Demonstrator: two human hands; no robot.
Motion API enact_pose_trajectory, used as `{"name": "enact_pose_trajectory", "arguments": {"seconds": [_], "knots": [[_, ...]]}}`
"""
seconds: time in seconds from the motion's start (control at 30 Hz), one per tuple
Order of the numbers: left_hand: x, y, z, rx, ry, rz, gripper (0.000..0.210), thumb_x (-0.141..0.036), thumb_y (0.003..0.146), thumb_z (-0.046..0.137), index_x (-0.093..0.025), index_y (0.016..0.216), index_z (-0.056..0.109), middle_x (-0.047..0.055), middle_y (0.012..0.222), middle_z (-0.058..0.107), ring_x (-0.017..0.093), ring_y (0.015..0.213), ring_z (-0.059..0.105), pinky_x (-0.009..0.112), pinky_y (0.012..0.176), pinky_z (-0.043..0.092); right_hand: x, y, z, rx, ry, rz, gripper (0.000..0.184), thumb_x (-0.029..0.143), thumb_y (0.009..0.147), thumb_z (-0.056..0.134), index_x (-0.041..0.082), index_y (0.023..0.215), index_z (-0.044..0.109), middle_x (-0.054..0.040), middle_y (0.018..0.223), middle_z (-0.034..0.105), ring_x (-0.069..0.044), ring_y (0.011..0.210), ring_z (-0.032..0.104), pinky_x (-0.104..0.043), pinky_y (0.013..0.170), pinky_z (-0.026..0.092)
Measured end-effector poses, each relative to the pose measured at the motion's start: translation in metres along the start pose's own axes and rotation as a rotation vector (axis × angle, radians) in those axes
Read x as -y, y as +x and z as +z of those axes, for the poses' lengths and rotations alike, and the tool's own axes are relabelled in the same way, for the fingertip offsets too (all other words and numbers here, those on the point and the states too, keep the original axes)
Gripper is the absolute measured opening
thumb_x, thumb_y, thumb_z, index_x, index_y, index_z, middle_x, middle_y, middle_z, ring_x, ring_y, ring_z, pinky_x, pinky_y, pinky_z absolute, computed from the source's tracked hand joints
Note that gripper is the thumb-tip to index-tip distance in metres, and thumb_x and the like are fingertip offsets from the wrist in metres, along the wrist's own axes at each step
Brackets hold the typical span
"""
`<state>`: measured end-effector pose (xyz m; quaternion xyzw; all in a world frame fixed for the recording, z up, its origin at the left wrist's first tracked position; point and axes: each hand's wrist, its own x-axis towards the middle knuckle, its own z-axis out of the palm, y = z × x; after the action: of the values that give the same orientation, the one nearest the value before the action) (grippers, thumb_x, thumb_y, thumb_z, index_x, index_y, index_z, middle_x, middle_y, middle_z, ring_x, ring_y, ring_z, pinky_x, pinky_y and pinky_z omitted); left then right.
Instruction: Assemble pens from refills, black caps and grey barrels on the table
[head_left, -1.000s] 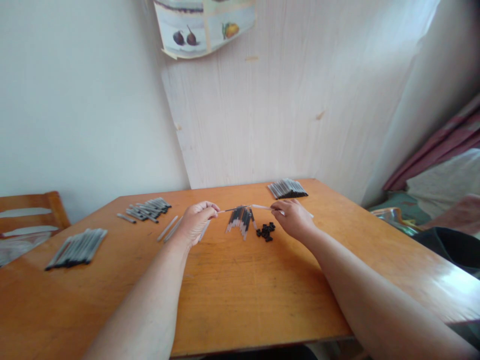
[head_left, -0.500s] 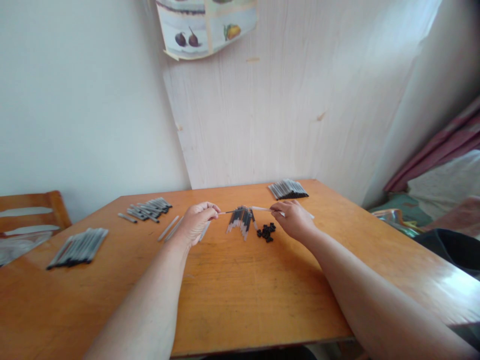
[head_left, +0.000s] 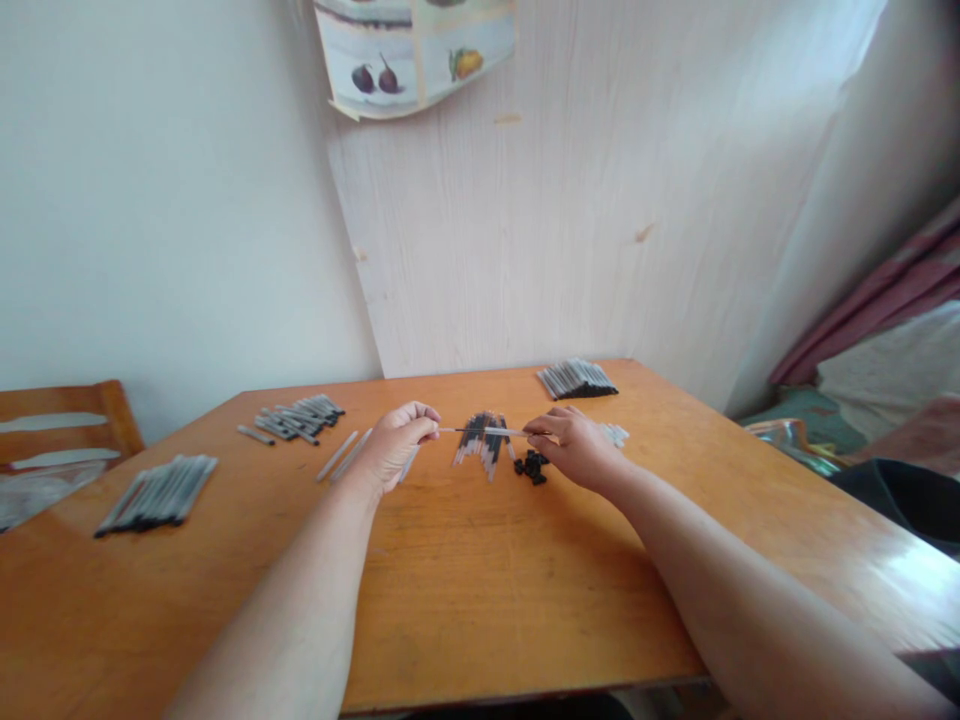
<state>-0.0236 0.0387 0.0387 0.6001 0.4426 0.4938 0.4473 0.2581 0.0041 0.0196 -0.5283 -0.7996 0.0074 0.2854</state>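
Observation:
My left hand (head_left: 401, 440) pinches the pale end of a thin pen refill (head_left: 459, 430), which lies level and points right. My right hand (head_left: 574, 443) is closed on a whitish pen barrel (head_left: 504, 432), held in line with the refill. The refill's dark part reaches the barrel's near end; how far it sits inside is too small to tell. Below and behind them a fan of dark refills (head_left: 480, 440) lies on the table. A small heap of black caps (head_left: 532, 466) is just under my right hand. Several clear barrels (head_left: 346, 457) lie beside my left hand, partly hidden by it.
On the wooden table (head_left: 480, 580), bundles of black-ended pens lie at the left (head_left: 159, 494), back left (head_left: 300, 417) and back right (head_left: 576, 379). Small whitish pieces (head_left: 615, 434) lie beyond my right hand. A wooden chair (head_left: 116, 420) stands left; a black bin (head_left: 900, 505) stands right.
My right hand has moved left with the barrel, which has levelled out and met the refill's end. My left hand has hardly moved. The whitish pieces behind my right hand now show.

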Motion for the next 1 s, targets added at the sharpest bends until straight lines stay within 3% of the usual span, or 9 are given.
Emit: {"name": "enact_pose_trajectory", "arguments": {"seconds": [0.37,0.57,0.73,1.0], "knots": [[-0.002,-0.007,0.022,0.077,-0.132,0.006,0.032,-0.04,0.078,0.066,-0.017,0.098,0.058,0.006,0.09,0.07,0.015,0.086,0.061,0.028,0.08,0.041,0.018,-0.002,0.001,-0.006,0.093,-0.041,0.02,0.029,0.087,0.054,0.023,0.094,0.072,-0.0044,0.083,0.068,-0.018,0.082,0.057,-0.027,0.075,0.038],[-0.002,-0.015,0.038,0.146,-0.038,-0.035,0.031,-0.038,0.077,0.068,-0.015,0.097,0.066,0.008,0.096,0.071,0.018,0.09,0.062,0.032,0.086,0.042,0.026,-0.001,0.003,0.044,0.317,0.001,0.019,0.027,0.086,0.052,0.021,0.087,0.07,-0.0007,0.073,0.067,-0.013,0.067,0.057,-0.024,0.063,0.039],[-0.001,-0.022,0.053,0.25,-0.009,0.031,0.033,-0.037,0.077,0.068,-0.016,0.103,0.07,0.009,0.1,0.072,0.022,0.102,0.061,0.036,0.095,0.039,0.032,-0.003,0.01,0.085,0.531,0.067,0.021,0.029,0.085,0.053,0.02,0.092,0.07,0.0001,0.07,0.064,-0.012,0.061,0.054,-0.023,0.056,0.04],[-0.004,-0.027,0.061,0.177,-0.138,0.012,0.025,-0.038,0.078,0.065,-0.016,0.088,0.068,0.008,0.092,0.072,0.018,0.087,0.063,0.031,0.084,0.044,0.034,-0.004,0.006,0.1,0.625,0.081,0.028,0.038,0.086,0.051,0.018,0.094,0.069,-0.0004,0.072,0.062,-0.012,0.063,0.052,-0.023,0.057,0.039]]}}
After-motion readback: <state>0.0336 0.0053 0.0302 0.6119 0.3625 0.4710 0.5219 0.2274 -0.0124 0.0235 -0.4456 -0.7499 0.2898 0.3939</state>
